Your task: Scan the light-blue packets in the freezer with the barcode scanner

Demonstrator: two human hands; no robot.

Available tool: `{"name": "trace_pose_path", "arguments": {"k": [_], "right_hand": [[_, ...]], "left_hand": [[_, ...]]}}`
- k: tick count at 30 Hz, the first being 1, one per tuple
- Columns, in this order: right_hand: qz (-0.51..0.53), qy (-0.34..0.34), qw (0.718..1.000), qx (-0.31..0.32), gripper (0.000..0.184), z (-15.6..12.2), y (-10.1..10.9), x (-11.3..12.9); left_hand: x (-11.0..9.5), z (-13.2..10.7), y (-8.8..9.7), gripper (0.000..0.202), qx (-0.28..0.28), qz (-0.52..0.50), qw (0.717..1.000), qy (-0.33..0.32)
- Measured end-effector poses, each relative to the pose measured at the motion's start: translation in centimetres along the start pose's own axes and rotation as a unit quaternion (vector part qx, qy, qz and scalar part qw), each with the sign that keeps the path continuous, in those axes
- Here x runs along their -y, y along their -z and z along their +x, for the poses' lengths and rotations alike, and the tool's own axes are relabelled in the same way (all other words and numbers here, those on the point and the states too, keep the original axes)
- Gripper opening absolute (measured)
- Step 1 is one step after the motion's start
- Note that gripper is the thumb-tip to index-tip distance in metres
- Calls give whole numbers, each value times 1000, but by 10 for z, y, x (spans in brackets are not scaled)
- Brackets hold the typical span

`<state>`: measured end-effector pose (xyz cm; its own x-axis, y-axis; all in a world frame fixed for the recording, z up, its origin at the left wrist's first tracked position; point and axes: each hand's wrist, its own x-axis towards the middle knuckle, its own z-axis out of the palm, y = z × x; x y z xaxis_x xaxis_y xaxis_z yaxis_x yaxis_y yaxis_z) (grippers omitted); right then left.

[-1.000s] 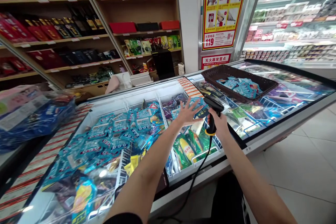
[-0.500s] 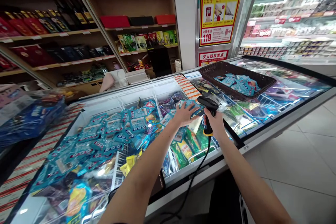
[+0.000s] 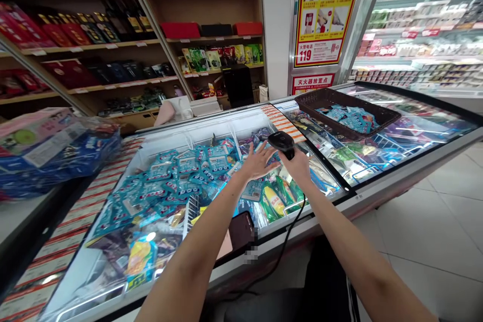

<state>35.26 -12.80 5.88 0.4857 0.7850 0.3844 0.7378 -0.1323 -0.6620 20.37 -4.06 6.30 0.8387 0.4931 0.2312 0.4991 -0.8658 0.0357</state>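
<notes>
My right hand (image 3: 298, 165) grips a black barcode scanner (image 3: 282, 143) with a cable hanging down from it, its head over the open chest freezer (image 3: 354, 200). Beside it my left hand (image 3: 258, 162) reaches into the freezer with fingers spread, hovering over blue snack packets (image 3: 181, 176); nothing is held in it. Green and yellow ice-cream wrappers (image 3: 277, 198) lie just below both hands.
A brown basket (image 3: 381, 122) with more blue packets sits on the freezer's glass lid at the right. A dark phone-like device (image 3: 241, 229) rests on the freezer's front edge. Wrapped boxes (image 3: 45, 146) stand at left. Shelves of boxes and a chilled cabinet (image 3: 422, 30) stand behind. Tiled floor lies at right.
Both hands moved left along the freezer. The left hand, pressed flat on the packets half a second ago, has lifted and spread its fingers. The scanner head turned more toward the packets.
</notes>
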Motion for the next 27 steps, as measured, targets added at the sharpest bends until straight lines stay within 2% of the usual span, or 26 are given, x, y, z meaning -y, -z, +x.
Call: {"name": "trace_pose_path", "arguments": {"k": [3,5,8,11,15,18,23,27], "right_hand": [[-35,9,999,-2,44,-7,-4,5],[-59,21,998,-7,44,-12,-7,9],[-104,53,993,-5,43,-21,-13,17],[-147,100,984,10,37,-32,-20,26],[-171,206,963,23,30,-48,-24,31],[-182,270,945,28,34,-57,-25,29],[-221,288,931,25,45,-64,-32,21],[-238,325,914,36,39,-64,-41,15]], "left_hand": [[13,-26,16,65,9,-38,999,26],[26,-49,20,76,42,-57,996,60],[41,-82,15,97,100,-53,988,107],[48,-102,5,108,104,-33,987,118],[49,-112,2,99,57,-37,990,120],[50,-119,7,91,35,-38,992,113],[51,-135,13,77,4,-7,994,109],[60,-144,12,57,-11,4,994,112]]}}
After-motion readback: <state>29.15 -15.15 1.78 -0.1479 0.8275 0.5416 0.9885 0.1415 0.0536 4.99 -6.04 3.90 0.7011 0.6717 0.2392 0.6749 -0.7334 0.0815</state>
